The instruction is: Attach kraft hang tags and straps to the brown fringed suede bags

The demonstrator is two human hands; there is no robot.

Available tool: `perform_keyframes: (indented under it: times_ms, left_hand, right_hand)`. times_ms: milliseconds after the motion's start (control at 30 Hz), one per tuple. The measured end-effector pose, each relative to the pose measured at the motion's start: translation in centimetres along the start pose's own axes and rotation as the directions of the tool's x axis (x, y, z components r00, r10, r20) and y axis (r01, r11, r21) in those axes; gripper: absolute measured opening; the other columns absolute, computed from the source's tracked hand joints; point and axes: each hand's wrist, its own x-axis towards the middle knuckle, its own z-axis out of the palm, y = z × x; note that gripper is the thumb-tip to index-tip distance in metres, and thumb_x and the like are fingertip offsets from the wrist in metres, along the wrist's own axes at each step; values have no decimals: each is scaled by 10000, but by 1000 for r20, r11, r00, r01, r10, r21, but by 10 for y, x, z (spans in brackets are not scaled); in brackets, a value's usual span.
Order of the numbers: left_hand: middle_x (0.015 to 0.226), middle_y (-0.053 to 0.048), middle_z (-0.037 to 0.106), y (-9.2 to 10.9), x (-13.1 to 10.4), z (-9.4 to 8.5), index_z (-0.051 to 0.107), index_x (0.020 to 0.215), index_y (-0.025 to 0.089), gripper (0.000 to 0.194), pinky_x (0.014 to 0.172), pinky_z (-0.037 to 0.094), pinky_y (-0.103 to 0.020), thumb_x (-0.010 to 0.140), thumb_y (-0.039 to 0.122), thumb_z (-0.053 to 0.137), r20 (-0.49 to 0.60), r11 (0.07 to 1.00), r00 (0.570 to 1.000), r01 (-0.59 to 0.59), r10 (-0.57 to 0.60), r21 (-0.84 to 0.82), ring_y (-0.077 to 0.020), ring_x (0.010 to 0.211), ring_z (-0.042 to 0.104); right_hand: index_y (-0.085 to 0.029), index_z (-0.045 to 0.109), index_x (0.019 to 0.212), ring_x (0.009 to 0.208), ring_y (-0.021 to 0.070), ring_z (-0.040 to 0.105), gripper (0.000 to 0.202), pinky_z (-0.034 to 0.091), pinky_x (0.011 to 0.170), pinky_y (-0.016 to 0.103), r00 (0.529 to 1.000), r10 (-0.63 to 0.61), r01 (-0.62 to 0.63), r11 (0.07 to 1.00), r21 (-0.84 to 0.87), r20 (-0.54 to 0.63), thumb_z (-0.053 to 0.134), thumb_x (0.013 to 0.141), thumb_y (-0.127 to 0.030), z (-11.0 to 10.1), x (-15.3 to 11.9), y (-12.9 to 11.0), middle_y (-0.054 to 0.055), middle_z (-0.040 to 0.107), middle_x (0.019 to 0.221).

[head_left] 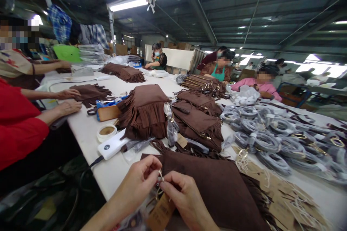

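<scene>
The brown cardboard hang tag [162, 212] with its thin pale string [161, 177] sits at the near edge of the long white worktable [89, 130], between the person's two hands, right against the corner of a flat brown suede fringed bag [217, 187]. The left hand [141, 182] pinches the string between thumb and fingertips, and the right hand [184, 196] meets it, fingers closed on the same loop, so by my reading the tag is being tied on and not yet fastened; the exact knot is too small to make out. Just right of the bag lies a loose heap of more brown card tags with strings [282, 191], which suggests many remain to attach. Beyond the hands lie a white rectangular device with a cable [112, 146], a roll of tape [106, 132], and a pile of brown fringed bags [151, 112], some with a tag showing. Further right spreads a mass of grey wrapped coiled straps [260, 130]. On the left, a person in a red sleeve [18, 126] rests hands near another fringed piece, and farther off other workers sit along the table.
</scene>
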Motion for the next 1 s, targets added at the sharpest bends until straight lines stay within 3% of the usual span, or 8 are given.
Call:
perform_keyframes:
  times_ms: [133, 233, 467, 600, 700, 800, 1000]
  left_hand:
    - [722, 6, 582, -18, -11, 2, 598, 732, 169, 106, 614, 378, -238, 696, 166, 498, 99, 989, 993, 44, -59, 143, -158, 699, 544]
    - [693, 9, 557, -24, -15, 6, 564, 647, 171, 105, 631, 372, -245, 725, 214, 509, 66, 987, 997, 35, -46, 159, -163, 703, 529]
    - [659, 1, 557, -19, -13, 5, 614, 611, 157, 228, 615, 360, -250, 774, 296, 536, 54, 989, 992, 105, -111, 104, -166, 674, 525]
    - [701, -5, 555, -15, -12, -1, 704, 698, 161, 319, 631, 368, -247, 853, 369, 518, 34, 992, 999, 14, -18, 127, -163, 698, 543]
    - [713, 8, 507, -17, -10, -5, 737, 791, 159, 350, 545, 366, -234, 840, 439, 533, -20, 998, 999, 40, -39, 44, -134, 597, 506]
    - [656, 25, 460, -19, -9, -7, 737, 786, 144, 378, 488, 348, -226, 805, 473, 552, -23, 995, 995, 98, -99, -35, -122, 532, 462]
    - [672, 20, 469, -14, -6, -5, 718, 689, 159, 354, 528, 332, -219, 830, 445, 565, -6, 1000, 1000, 14, -14, -21, -112, 580, 461]
  right_hand:
    - [-158, 640, 649, 583, 121, 460, 231, 346, 547, 219, 999, 30, -29, 999, 33, -35, 590, 786, -337, -1, 3, 3, -27, 553, 600]
    - [-157, 643, 646, 583, 126, 470, 242, 354, 543, 221, 998, 45, -44, 999, 18, -39, 598, 780, -353, 0, 5, 7, -21, 564, 599]
    - [-158, 647, 704, 604, 135, 479, 233, 361, 557, 232, 999, 33, -33, 999, -16, -26, 584, 792, -364, -1, 2, 5, -11, 578, 638]
    - [-161, 647, 737, 568, 122, 445, 177, 335, 531, 225, 999, 34, -34, 999, -10, 12, 596, 772, -327, 1, 2, 6, -36, 527, 606]
    - [-168, 648, 724, 543, 111, 433, 97, 316, 523, 218, 1000, 7, -6, 996, -94, 12, 603, 761, -244, 5, 2, 10, -55, 494, 568]
    - [-176, 712, 768, 558, 116, 482, 107, 331, 537, 214, 1000, -12, 15, 987, -162, 17, 609, 777, -209, 8, 4, 9, -43, 570, 593]
    - [-187, 739, 706, 569, 111, 529, 218, 331, 535, 202, 995, -73, 83, 984, -160, 64, 571, 844, -209, 11, 8, 5, -37, 648, 618]
